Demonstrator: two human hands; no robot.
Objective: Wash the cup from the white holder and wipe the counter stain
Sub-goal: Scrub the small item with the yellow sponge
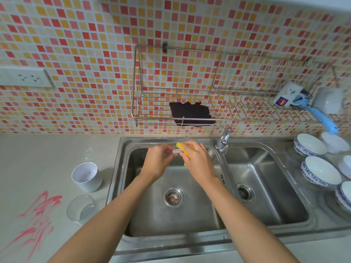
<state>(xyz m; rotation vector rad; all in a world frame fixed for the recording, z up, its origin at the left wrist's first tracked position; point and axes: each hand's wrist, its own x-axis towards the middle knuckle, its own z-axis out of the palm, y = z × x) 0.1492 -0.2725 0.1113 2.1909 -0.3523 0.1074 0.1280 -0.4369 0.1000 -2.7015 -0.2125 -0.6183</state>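
Two cups on the counter: a white holder (87, 176) stands upright left of the sink, its inside showing faint pinkish specks; a clear cup (80, 207) stands just in front of it, nearer the camera, nothing visible in it
Stain: red scrawled marks (38, 215) on the counter (38, 152), left of the clear cup and close to it
Wall: a socket plate (24, 77) at far left on the red and yellow mosaic tiles
Left basin (152, 215): bare steel, a strainer (173, 196) with something red caught in it
Left hand (158, 161): over the back of the left basin, fingers curled, pinching a small white object (175, 151); what it is cannot be told
Right hand (197, 160): just beside the left, almost touching, closed round a yellow sponge (185, 149) pressed against the white object
Wire rack (190, 88): on the wall above the hands, a dark cloth (190, 113) hanging in its left part
Tap (224, 140): between the basins, to the right of the hands
Right basin (266, 186): bare, its own drain
Rack, right end: a white printed mug (287, 94) on its side, a blue brush (321, 116) beside it
Far right: blue-rimmed bowls (321, 170) in stacks on the drainer, insides bare
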